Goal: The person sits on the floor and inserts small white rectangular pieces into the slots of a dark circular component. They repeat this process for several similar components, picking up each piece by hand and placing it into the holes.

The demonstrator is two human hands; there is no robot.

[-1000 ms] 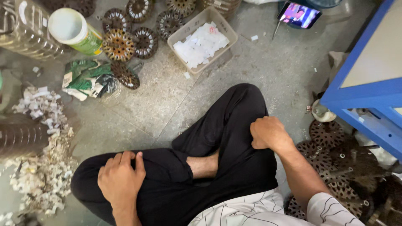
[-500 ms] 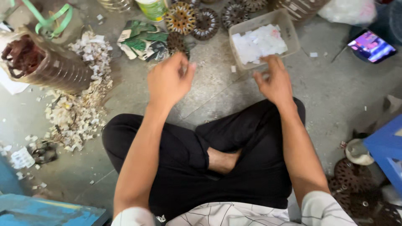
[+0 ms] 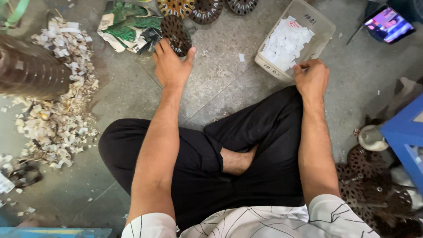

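Two hands (image 3: pixel 171 66) (image 3: pixel 312 79), one toothed disc (image 3: pixel 175 33) touched

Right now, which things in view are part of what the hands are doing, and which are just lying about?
In hand:
left hand on dark slotted disc
right hand at clear bin of white paper slips

Lying about:
phone
paper scrap pile
green wrapper
blue stand

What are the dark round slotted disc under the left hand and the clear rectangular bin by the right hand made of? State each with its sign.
Dark round slotted disc: probably metal, dull brown finish, thin stamped slots. Clear rectangular bin: likely plastic, translucent walls showing white paper slips inside.
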